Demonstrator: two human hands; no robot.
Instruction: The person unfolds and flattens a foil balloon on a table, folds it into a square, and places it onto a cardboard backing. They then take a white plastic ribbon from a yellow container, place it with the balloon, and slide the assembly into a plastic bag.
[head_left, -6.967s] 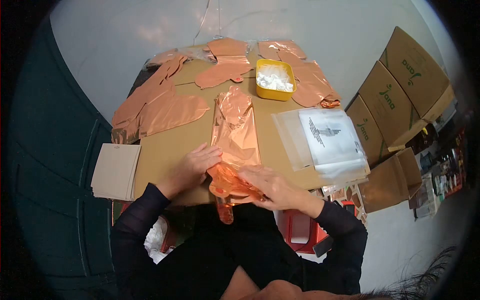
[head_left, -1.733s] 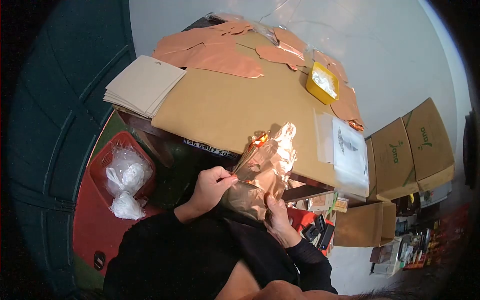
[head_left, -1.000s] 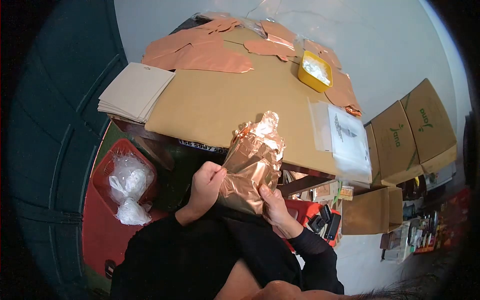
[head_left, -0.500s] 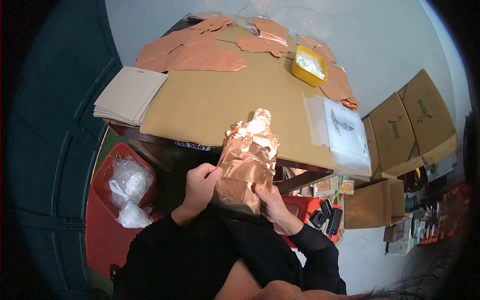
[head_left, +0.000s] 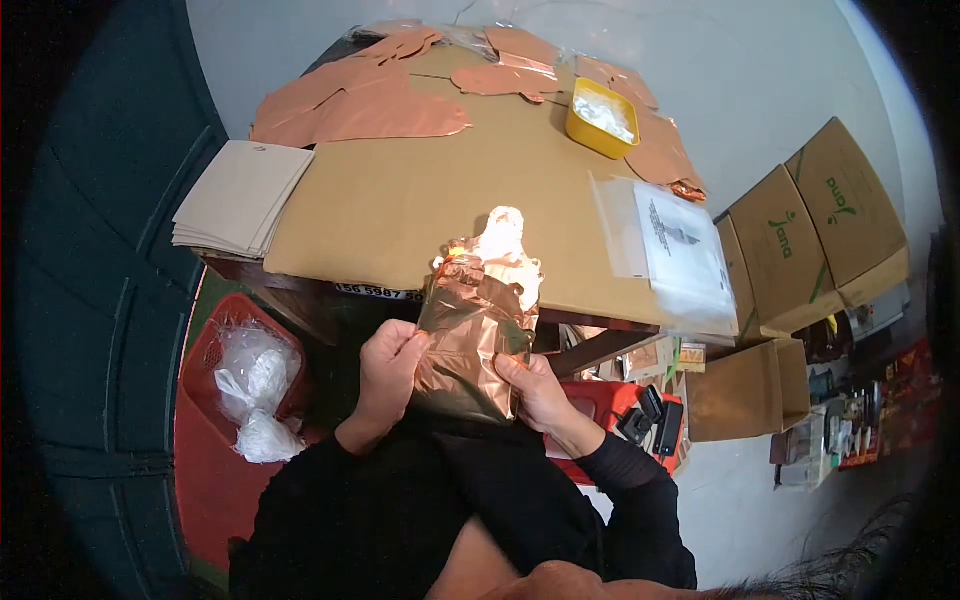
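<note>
A shiny copper-coloured foil piece (head_left: 470, 330) with a rounded tab at its top and crinkled upper edges is held in front of my body, at the near edge of the table (head_left: 400, 210). My left hand (head_left: 392, 370) pinches its left edge between thumb and fingers. On the lower right side, my right hand (head_left: 538, 392) grips it, the thumb lying on the front face and the other fingers behind. Whether the foil wraps around something inside cannot be seen.
Flat copper-coloured cut sheets (head_left: 360, 110) lie at the back of the table. A yellow tub (head_left: 600, 138) holds white material. Pale cards (head_left: 240, 195) are stacked left; clear plastic bags (head_left: 690, 250) lie right. Cardboard boxes (head_left: 800, 240) and a red basket (head_left: 205, 370) flank the table.
The foil's lower part looks flatter and smoother than before, and it sits slightly further left in view. Both hands keep their grip on its sides. The whole view has shifted a little.
</note>
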